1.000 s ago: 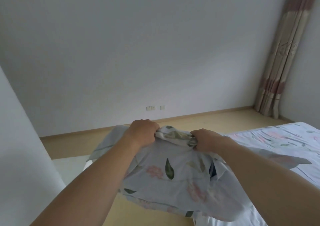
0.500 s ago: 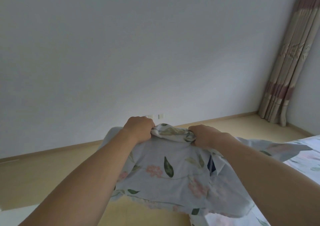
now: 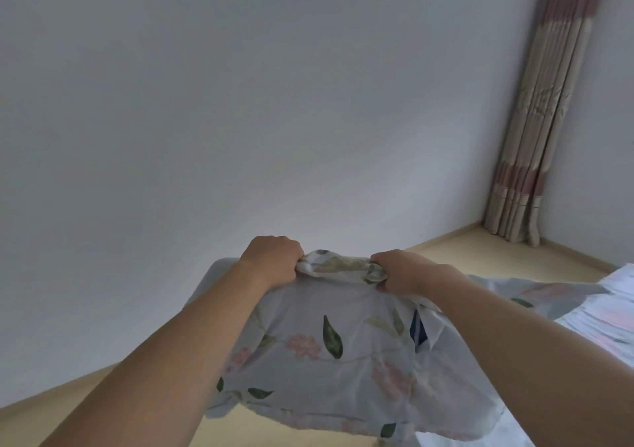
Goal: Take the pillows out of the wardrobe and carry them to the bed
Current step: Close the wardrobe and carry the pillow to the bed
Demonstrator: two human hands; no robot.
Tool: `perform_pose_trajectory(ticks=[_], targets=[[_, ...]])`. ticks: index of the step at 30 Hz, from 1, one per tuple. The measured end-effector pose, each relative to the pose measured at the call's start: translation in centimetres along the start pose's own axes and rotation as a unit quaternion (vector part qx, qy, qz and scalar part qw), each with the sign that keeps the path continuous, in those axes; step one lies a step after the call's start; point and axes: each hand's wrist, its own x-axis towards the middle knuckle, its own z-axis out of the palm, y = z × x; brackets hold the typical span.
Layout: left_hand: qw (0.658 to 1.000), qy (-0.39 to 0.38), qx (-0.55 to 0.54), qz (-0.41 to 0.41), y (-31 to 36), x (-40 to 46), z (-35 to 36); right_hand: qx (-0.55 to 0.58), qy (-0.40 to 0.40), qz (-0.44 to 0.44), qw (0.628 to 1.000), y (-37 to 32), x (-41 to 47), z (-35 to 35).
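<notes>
A person's left hand [image 3: 272, 261] and right hand [image 3: 403, 271] gripped the bunched top edge of a floral pillow [image 3: 329, 350], held out in front of the body above a pale wooden floor [image 3: 480, 254]. Both fists were closed tight, fingers curled together and clamped on a gathered roll of the cotton-like cover, which twisted into a short rope of cloth between the knuckles. Below the grip the pillow hung limp and flat, its thin fabric creased and slightly translucent, printed with pink blossoms, dark green leaves and faint olive stems on a white ground. A slit in the cover near the right forearm showed a dark blue patch with a pale stripe [image 3: 418, 330] inside; what it belonged to could not be told. The pillow's lower edge drooped in loose folds, and its right corner reached toward the bed [image 3: 610, 313] at the frame's right margin, where a sheet in a similar pink-and-white floral print lay rumpled. Whether the pillow touched that sheet could not be made out. Behind the hands rose a plain, matte white wall [image 3: 240, 103], meeting the floor at a light wooden skirting board [image 3: 442, 237]. In the far right corner a heavy curtain [image 3: 542, 110] hung in narrow vertical pleats, beige with broad dusty-pink bands and a faint woven pattern, its hem resting on the floor.
</notes>
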Motion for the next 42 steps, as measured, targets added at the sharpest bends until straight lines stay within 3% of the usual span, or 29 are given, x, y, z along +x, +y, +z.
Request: perform_pose_trajectory(ticks=[11,28,35,42], targets=[[0.995,0.013,-0.001,0.097,-7.8,26.4,6.1,0.016,0.01,0.092,0.996,8.8,21.9,-1.0],[0.968,0.034,-0.003,0.248,-8.8,73.4,11.6,0.058,0.043,0.255,0.964,32.0,52.8,-6.2],[0.94,0.055,-0.017,0.335,-4.6,92.6,11.6,0.059,0.056,0.354,0.931,43.1,61.7,-9.7],[0.898,0.053,-0.02,0.437,7.5,108.9,12.2,0.059,0.06,0.451,0.888,58.1,64.5,-11.0]])
